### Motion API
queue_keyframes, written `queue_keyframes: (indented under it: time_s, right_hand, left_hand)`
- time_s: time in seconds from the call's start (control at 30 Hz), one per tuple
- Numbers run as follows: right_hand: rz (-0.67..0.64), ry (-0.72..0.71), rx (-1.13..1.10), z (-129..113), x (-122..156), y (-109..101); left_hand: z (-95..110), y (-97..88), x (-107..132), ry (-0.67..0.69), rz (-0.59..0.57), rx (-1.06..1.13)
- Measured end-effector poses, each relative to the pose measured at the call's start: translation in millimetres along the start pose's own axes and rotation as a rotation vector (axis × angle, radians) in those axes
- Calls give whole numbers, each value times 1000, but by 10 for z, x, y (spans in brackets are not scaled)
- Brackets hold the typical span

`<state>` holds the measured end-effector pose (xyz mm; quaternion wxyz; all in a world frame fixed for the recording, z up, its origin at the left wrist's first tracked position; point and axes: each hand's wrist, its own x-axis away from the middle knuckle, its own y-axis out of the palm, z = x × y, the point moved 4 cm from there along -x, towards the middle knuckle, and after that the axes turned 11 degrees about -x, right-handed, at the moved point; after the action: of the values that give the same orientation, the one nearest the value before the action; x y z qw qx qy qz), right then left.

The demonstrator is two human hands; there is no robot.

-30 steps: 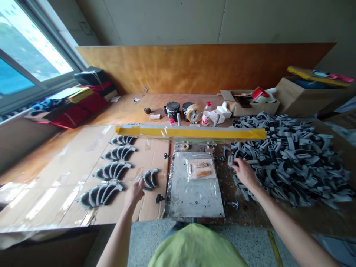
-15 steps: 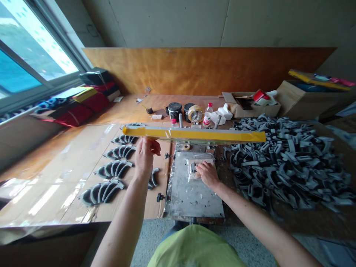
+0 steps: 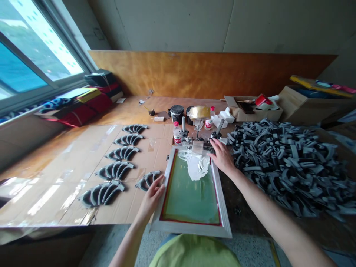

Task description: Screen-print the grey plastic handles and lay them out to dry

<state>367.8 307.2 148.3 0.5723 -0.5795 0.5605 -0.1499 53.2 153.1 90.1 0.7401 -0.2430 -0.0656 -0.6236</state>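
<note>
A framed printing screen (image 3: 191, 194) with green mesh lies flat in front of me, white ink (image 3: 198, 166) pooled at its far end. My left hand (image 3: 152, 198) grips the frame's left edge, fingers curled over it. My right hand (image 3: 221, 157) rests on the frame's far right corner, fingers spread toward the squeegee (image 3: 198, 147) standing in the ink. Rows of grey curved plastic parts (image 3: 116, 170) lie on cardboard (image 3: 69, 178) to the left, the nearest group (image 3: 147, 180) just beside my left hand.
A big heap of grey plastic parts (image 3: 289, 163) fills the right side. Behind the screen stand ink cans (image 3: 177, 113), a small bottle (image 3: 177, 133), a tape roll (image 3: 198, 111) and cartons (image 3: 250, 107). Folded fabrics (image 3: 83, 102) sit by the window.
The screen frame, raised on edge before, has swung down flat over the plate. My left hand went from the raised frame to its left edge; my right hand left the plate for the far corner.
</note>
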Motion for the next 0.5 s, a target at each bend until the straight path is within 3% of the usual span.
queue_keyframes:
  time_s: [0.1, 0.2, 0.3, 0.5]
  right_hand:
    - [-175, -51, -25, -277, -359, 239]
    - [-386, 17, 15, -413, -444, 458]
    - [-480, 21, -6, -451, -262, 539]
    - [-540, -245, -150, -518, 397, 346]
  left_hand:
    - [-340, 154, -147, -21, -5, 19]
    - [-471, 212, -227, -15, -4, 21]
    - [-463, 206, -218, -10, -16, 12]
    - [-459, 206, -196, -29, -36, 25]
